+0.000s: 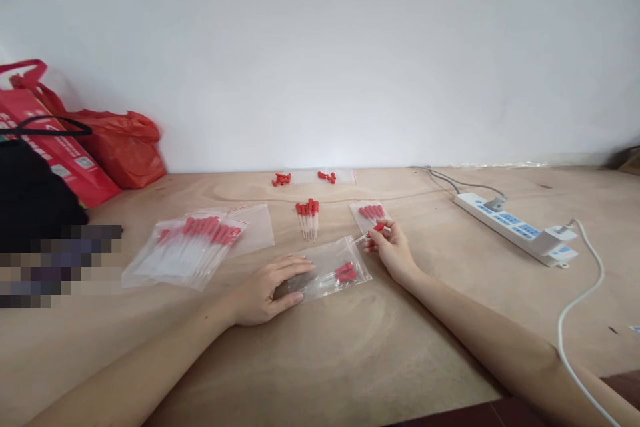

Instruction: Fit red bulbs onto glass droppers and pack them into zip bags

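My left hand [270, 287] lies with fingers apart on the left end of a clear zip bag [320, 270], resting on it. Inside that bag are droppers with red rubber bulbs [346, 272]. My right hand [393, 250] pinches a dropper [379, 227] by its red bulb, its thin clear tube pointing left at the bag's right-hand opening; whether the tip is inside I cannot tell. Just behind my right hand lies another clear bag [371, 211] with red-bulbed droppers. A bunch of loose droppers [308, 213] stretches out beyond the first bag.
Filled bags [193, 247] overlap at the left. At the back are loose red bulbs [281, 179] and clear tubes on plastic. A white power strip [515, 227] with a cable [570, 307] lies right. Red bags [123, 147] and a black item [35, 193] stand far left.
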`<state>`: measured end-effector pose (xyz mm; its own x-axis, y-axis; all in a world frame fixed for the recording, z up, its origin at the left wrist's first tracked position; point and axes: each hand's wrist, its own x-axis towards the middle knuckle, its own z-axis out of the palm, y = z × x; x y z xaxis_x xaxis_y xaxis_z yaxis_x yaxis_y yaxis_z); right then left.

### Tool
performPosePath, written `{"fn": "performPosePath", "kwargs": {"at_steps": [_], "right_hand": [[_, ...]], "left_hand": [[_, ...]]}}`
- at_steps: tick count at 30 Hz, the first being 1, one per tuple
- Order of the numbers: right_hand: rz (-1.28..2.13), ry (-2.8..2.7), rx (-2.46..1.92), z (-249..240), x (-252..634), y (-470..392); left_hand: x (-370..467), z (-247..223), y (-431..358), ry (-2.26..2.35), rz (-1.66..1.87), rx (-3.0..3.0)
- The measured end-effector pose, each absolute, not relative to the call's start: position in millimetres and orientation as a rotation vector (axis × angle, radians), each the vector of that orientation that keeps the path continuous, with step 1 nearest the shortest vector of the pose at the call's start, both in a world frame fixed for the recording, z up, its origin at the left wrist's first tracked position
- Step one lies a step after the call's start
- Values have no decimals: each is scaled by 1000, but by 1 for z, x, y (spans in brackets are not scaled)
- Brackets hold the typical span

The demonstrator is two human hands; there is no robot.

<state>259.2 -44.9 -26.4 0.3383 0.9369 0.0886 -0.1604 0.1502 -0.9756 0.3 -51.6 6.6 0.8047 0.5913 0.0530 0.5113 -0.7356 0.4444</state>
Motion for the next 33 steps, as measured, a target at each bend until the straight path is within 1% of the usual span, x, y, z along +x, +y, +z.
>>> {"fn": "performPosePath", "kwargs": {"at_steps": [5,13,18,22,26,29,33], "right_hand": [[1228,-1258,-1103,-19,261,-57],[1384,-1549,-1226,-18,274,-49],[1462,-1789,-1105,-11,276,-49],[1464,-1690,-1031,-14,271,-48],[1352,-1489,-1197,-24,261,-45],[1272,-1497,-1227,-27,256,-46],[1351,-1520,-1225,-25,260,-48]], "left_hand": [[1,9,-53,827,249,2604],[3,10,-53,845,234,2612],[3,9,-52,813,265,2610],[2,8,-52,801,277,2609],[1,8,-52,803,271,2602],[1,8,-51,802,258,2609],[1,8,-51,806,263,2603]]}}
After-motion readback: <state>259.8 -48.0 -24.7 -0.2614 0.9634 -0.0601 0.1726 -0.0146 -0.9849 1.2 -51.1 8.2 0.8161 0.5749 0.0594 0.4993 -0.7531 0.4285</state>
